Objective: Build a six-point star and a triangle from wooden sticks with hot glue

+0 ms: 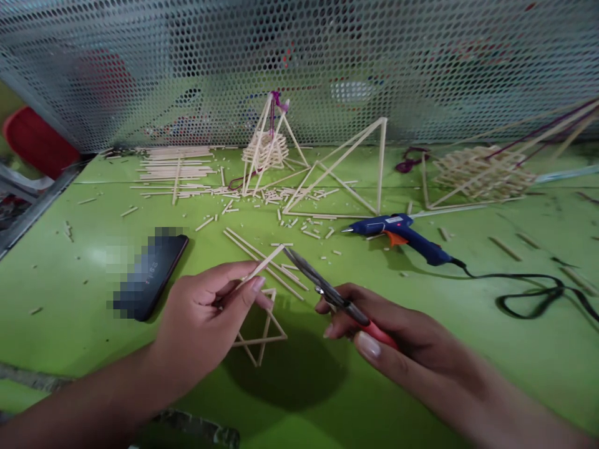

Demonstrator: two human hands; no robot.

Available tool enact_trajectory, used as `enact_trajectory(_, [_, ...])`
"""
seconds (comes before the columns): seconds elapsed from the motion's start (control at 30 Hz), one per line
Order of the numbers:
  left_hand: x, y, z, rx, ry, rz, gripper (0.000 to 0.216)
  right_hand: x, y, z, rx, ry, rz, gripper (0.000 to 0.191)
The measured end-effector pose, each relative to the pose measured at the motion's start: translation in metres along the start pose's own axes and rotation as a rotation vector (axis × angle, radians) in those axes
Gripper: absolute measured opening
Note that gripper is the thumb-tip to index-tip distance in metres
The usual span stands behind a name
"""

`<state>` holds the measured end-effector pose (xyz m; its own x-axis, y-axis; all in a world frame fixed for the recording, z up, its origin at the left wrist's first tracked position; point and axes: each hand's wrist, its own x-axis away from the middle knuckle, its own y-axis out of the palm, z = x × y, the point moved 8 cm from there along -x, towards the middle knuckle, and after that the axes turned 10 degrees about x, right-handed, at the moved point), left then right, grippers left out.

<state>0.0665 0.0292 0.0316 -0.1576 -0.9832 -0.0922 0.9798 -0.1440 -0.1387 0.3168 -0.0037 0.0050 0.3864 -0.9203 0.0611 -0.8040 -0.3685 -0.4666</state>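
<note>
Between thumb and fingers, my left hand [210, 305] pinches a thin wooden stick [266, 262] that points up to the right. My right hand [393, 330] grips scissors [334, 296] with a red handle, and their blade tips meet the stick's upper end. Under my left hand lies a star-shaped frame of sticks [262, 341], partly hidden by the fingers. Several loose sticks [292, 284] rest on the green table just beyond the hands.
A blue glue gun [397, 231] lies at right, its black cord [524, 277] trailing off. Stick pyramids [381, 162] and a woven stick piece [486, 174] stand at the back before a perforated metal screen [299, 56]. A phone [156, 274] is left; cut bits [311, 232] are scattered.
</note>
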Motion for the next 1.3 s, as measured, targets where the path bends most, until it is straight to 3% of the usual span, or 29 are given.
enact_trajectory(0.2, [0.003, -0.006, 0.006, -0.119, 0.093, 0.074, 0.030, 0.001, 0.003, 0.006, -0.043, 0.108, -0.043, 0.055])
enact_trajectory(0.5, [0.003, -0.007, 0.003, -0.118, 0.063, 0.092, 0.030, 0.002, 0.006, 0.006, -0.053, 0.140, -0.081, 0.058])
enact_trajectory(0.7, [0.003, -0.005, -0.001, -0.126, -0.001, 0.060, 0.029, 0.000, 0.007, -0.003, -0.042, 0.077, -0.062, 0.050])
enact_trajectory(0.9, [0.003, -0.003, -0.009, -0.222, 0.001, 0.019, 0.032, 0.002, 0.014, 0.007, -0.001, 0.020, 0.005, 0.042])
enact_trajectory(1.1, [-0.003, 0.004, -0.011, -0.383, 0.066, -0.132, 0.039, 0.007, 0.017, 0.036, 0.042, 0.235, 0.191, 0.049])
enact_trajectory(1.2, [-0.008, 0.004, -0.014, -0.486, 0.056, -0.198, 0.045, 0.001, 0.017, 0.029, 0.049, 0.243, 0.179, 0.058])
enact_trajectory(1.3, [-0.012, 0.002, -0.012, -0.533, 0.116, -0.197, 0.043, -0.006, 0.017, 0.019, 0.134, 0.210, 0.112, 0.056])
